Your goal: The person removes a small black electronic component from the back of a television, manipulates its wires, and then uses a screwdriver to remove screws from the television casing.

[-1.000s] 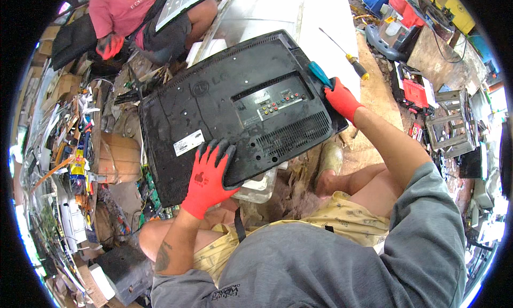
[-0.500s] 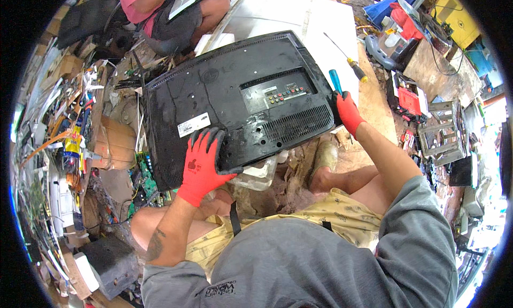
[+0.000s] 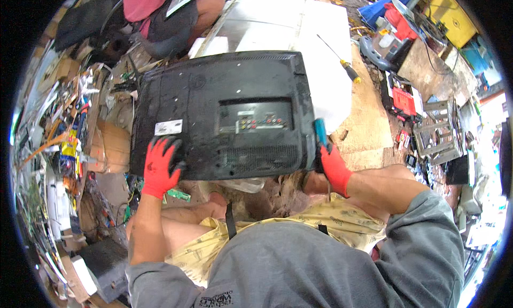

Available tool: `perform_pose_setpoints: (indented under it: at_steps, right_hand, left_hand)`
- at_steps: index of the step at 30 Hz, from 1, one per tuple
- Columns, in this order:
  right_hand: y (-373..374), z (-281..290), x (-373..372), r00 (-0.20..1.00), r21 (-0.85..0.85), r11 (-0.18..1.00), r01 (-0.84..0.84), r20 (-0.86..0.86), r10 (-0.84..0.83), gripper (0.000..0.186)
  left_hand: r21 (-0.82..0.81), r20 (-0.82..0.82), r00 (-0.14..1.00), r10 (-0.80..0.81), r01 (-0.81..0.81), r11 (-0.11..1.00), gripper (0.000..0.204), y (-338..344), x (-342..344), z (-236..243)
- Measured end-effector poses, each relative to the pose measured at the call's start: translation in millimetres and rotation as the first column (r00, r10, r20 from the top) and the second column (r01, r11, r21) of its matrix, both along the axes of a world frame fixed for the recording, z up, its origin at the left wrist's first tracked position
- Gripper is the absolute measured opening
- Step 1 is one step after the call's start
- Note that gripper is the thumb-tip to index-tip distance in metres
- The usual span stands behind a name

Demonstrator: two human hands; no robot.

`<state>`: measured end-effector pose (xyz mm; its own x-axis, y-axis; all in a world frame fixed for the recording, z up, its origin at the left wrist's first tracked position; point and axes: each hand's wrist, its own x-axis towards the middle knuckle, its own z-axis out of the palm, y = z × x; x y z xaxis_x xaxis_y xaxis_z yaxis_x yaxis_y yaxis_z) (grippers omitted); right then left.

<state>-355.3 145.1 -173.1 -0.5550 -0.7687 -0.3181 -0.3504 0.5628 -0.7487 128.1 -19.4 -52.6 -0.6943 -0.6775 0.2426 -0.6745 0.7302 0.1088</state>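
Observation:
A black flat-screen television (image 3: 206, 115) lies screen down in front of me. Its back panel has a white label, a recessed panel of coloured sockets and a vent grille. My left hand (image 3: 160, 169), in a red glove with dark fingertips, rests on the lower left corner, fingers spread over the back. In the same kind of glove, my right hand (image 3: 335, 171) is closed round a screwdriver (image 3: 320, 130) at the television's lower right corner. The teal handle sticks up above the fist, and a thin shaft shows below it.
A yellow-and-black screwdriver (image 3: 350, 72) lies on a white sheet (image 3: 326, 51) at the far right. Another person (image 3: 176, 24) sits at the far left with a panel. Piled scrap (image 3: 69, 142) lines the left; a red-and-black case (image 3: 402, 98) and wooden crate (image 3: 435, 134) stand right.
The television has turned clockwise so its edges lie straighter across my view, and it has come nearer on the right. Both hands have moved with it: the left to the left, the right toward me.

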Motion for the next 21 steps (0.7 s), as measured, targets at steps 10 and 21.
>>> perform_pose_setpoints:
  at_steps: [10,21]
  right_hand:
    - [-189,112,-41,0.953,-0.246,0.924,-0.293,-0.156,0.261,0.04]
    - [-365,25,-97,0.844,-0.237,0.831,-0.503,-0.339,0.415,0.041]
  left_hand:
    - [0.286,-0.369,0.227,0.902,-0.895,0.342,0.103,31,34,-81]
    - [0.636,-0.754,-0.004,0.657,-0.258,0.727,0.043,43,-46,-74]
